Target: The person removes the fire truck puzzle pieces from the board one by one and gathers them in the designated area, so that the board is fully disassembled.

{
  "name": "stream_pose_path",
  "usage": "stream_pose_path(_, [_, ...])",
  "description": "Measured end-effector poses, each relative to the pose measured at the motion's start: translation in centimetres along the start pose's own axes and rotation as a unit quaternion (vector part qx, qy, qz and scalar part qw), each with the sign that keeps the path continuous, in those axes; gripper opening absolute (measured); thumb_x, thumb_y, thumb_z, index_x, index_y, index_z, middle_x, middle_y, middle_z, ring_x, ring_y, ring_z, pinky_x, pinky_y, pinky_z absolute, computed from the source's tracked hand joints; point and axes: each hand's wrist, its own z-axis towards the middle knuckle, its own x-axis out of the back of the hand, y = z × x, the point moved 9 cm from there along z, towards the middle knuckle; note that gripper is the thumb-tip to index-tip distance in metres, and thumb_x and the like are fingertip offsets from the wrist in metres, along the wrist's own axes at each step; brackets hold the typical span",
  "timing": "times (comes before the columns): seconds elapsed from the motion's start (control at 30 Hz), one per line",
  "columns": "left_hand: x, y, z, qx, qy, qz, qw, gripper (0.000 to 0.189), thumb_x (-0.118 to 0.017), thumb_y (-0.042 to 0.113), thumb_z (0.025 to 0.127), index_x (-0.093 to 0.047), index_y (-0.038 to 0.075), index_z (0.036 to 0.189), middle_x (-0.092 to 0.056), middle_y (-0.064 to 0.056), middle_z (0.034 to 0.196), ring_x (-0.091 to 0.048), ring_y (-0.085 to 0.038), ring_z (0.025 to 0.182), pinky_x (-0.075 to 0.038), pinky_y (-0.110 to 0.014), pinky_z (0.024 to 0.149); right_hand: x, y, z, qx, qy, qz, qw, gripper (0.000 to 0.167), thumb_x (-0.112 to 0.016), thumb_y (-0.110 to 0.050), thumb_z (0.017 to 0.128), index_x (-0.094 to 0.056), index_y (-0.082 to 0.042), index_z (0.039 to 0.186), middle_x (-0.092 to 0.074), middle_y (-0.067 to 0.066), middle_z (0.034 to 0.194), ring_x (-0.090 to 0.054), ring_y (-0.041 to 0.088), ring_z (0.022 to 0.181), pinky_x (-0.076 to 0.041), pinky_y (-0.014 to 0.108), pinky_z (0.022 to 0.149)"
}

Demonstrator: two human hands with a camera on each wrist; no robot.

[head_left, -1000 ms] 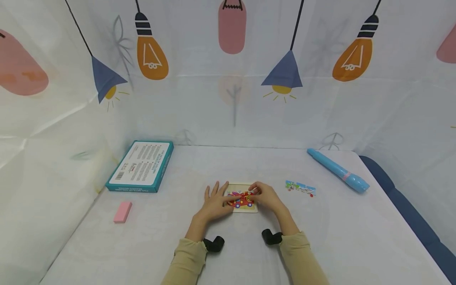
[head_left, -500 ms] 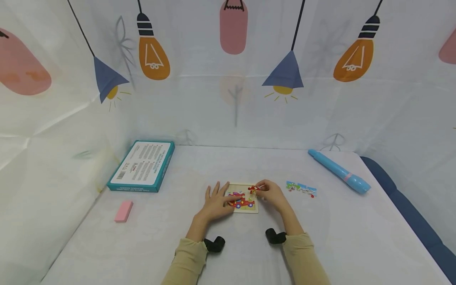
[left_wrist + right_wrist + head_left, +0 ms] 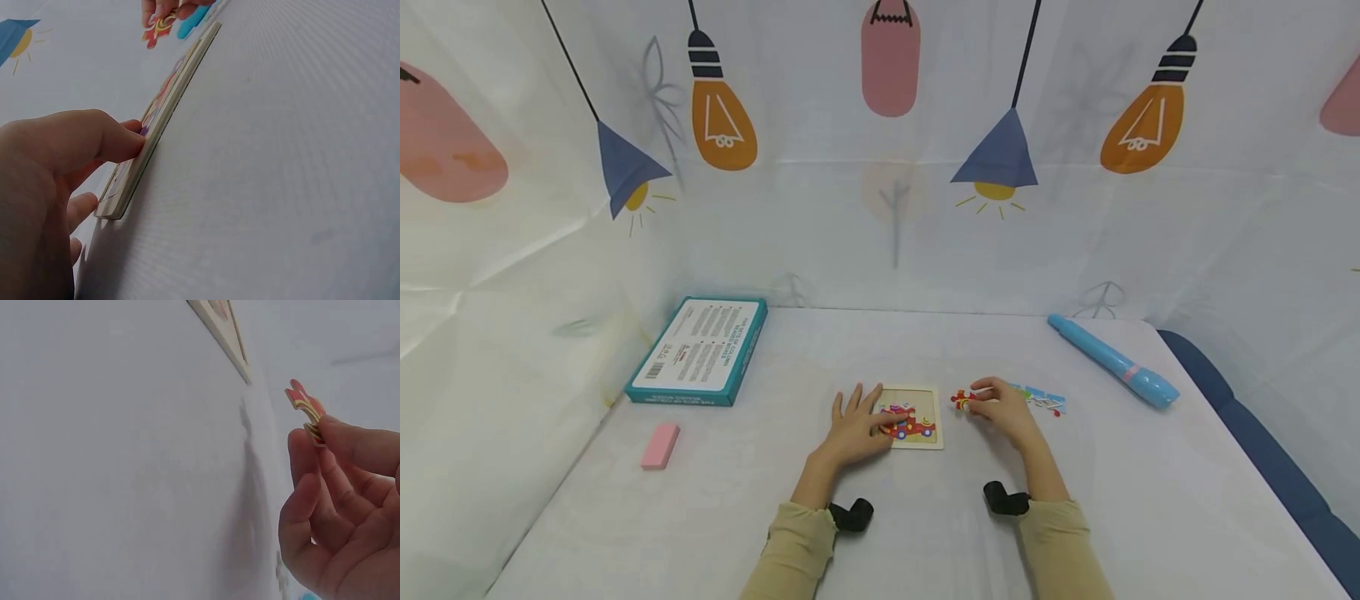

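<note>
A small wooden tray puzzle (image 3: pixel 924 402) lies on the table, with red vehicle pieces set in its lower part and bare wood at its upper right. My left hand (image 3: pixel 850 431) rests on its left side, fingers spread, with the thumb (image 3: pixel 125 142) against the near rim. To the right of the tray, my right hand (image 3: pixel 1013 419) pinches a red and yellow puzzle piece (image 3: pixel 306 406) between thumb and fingertips, raised off the table. Just behind that hand lie joined blue and green puzzle pieces (image 3: pixel 1049 401), partly covered by it.
At the back left lies a teal and white box (image 3: pixel 696 346), with a pink block (image 3: pixel 660 446) in front of it. A light blue tube-shaped object (image 3: pixel 1108 358) lies at the back right. A patterned white sheet (image 3: pixel 820 225) hangs behind the table.
My right hand has lifted the red and yellow puzzle piece out of the tray and carried it right, towards the blue pieces. The left hand stays on the tray.
</note>
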Motion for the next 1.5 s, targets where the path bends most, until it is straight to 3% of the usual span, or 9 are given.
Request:
stream_pose_path(0.43, [-0.1, -0.3, 0.0, -0.005, 0.006, 0.002, 1.0000, 0.043, -0.057, 0.029, 0.077, -0.063, 0.032, 0.120, -0.025, -0.009, 0.151, -0.008, -0.039, 0.139, 0.004, -0.059, 0.107, 4.8, 3.0, -1.9, -0.020, 0.031, -0.013, 0.9992, 0.036, -0.063, -0.008, 0.084, -0.052, 0.005, 0.116, -0.059, 0.020, 0.104, -0.054, 0.010, 0.073, -0.046, 0.025, 0.061])
stream_pose_path(0.87, [-0.1, -0.3, 0.1, -0.005, 0.002, 0.001, 1.0000, 0.043, -0.057, 0.031, 0.078, -0.062, 0.033, 0.121, -0.025, -0.008, 0.151, -0.008, -0.039, 0.139, 0.005, -0.059, 0.107, 8.6, 5.1, -3.6, -0.065, 0.072, -0.023, 0.9950, 0.043, -0.062, -0.011, 0.085, -0.051, 0.010, 0.121, -0.061, 0.009, 0.090, -0.055, 0.004, 0.066, -0.046, 0.021, 0.058])
stream_pose_path(1.07, [-0.1, -0.3, 0.1, -0.004, -0.001, 0.004, 1.0000, 0.043, -0.058, 0.032, 0.079, -0.062, 0.034, 0.121, -0.025, -0.008, 0.151, -0.008, -0.039, 0.140, 0.004, -0.059, 0.107, 9.9, 6.5, -4.0, -0.110, 0.097, -0.055, 0.9877, 0.045, -0.062, -0.016, 0.086, -0.051, 0.008, 0.122, -0.060, 0.014, 0.092, -0.053, 0.013, 0.071, -0.043, 0.024, 0.059])
stream_pose_path(1.3, [-0.1, -0.3, 0.1, -0.005, -0.001, 0.005, 1.0000, 0.043, -0.057, 0.031, 0.078, -0.062, 0.033, 0.121, -0.024, -0.008, 0.151, -0.008, -0.039, 0.140, 0.004, -0.059, 0.107, 11.1, 7.3, -4.4, -0.136, 0.136, -0.079, 0.9782, 0.042, -0.059, -0.018, 0.087, -0.054, 0.008, 0.119, -0.058, 0.023, 0.102, -0.053, 0.022, 0.080, -0.041, 0.023, 0.060])
stream_pose_path(1.5, [0.0, -0.2, 0.2, -0.008, 0.002, 0.006, 0.9999, 0.044, -0.057, 0.030, 0.078, -0.062, 0.034, 0.121, -0.025, -0.009, 0.151, -0.008, -0.039, 0.139, 0.004, -0.059, 0.106, 11.9, 7.2, -4.4, -0.137, 0.177, -0.109, 0.9686, 0.040, -0.062, -0.017, 0.083, -0.057, 0.008, 0.114, -0.062, 0.022, 0.094, -0.052, 0.028, 0.083, -0.038, 0.030, 0.062])
